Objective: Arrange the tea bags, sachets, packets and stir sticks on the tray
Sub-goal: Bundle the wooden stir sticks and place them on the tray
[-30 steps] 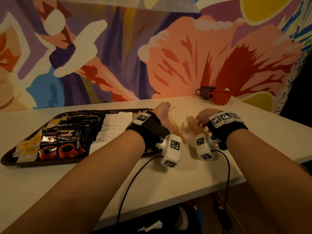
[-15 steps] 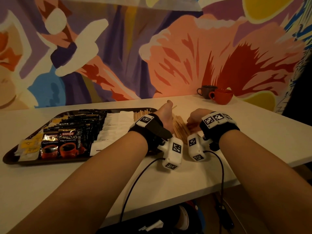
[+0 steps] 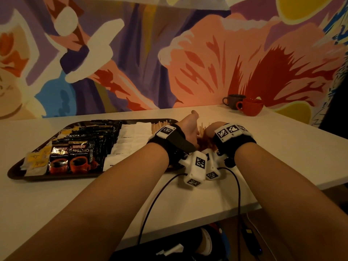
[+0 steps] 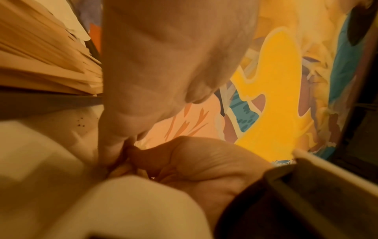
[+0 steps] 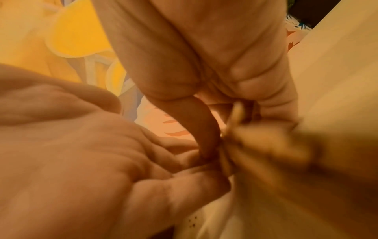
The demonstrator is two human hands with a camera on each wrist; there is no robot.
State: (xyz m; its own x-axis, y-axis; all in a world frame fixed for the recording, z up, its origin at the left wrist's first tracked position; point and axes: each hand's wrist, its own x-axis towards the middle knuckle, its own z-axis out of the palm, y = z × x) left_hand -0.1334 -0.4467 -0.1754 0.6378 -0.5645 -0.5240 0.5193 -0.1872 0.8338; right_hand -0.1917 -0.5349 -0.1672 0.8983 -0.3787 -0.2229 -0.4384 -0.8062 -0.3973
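Your left hand [image 3: 190, 129] and right hand [image 3: 211, 129] sit close together on the counter [image 3: 282, 147], cupping a loose bundle of stir sticks [image 3: 201, 131] between them. Your right grip curls around the sticks, thumb and fingers pinching them; your left fingers look straight, pressed against the bundle. Just left of your left grip lies the tray [image 3: 17, 176], already holding more stir sticks [image 3: 160, 126], white sachets [image 3: 131, 136], coffee packets [image 3: 79, 157] and tea bags [image 3: 35, 162]

Black coffee packets [image 3: 79, 153] printed with red cups, white sachets [image 3: 131, 136] — dark brown tray [image 3: 15, 175], red cup [image 3: 251, 107].
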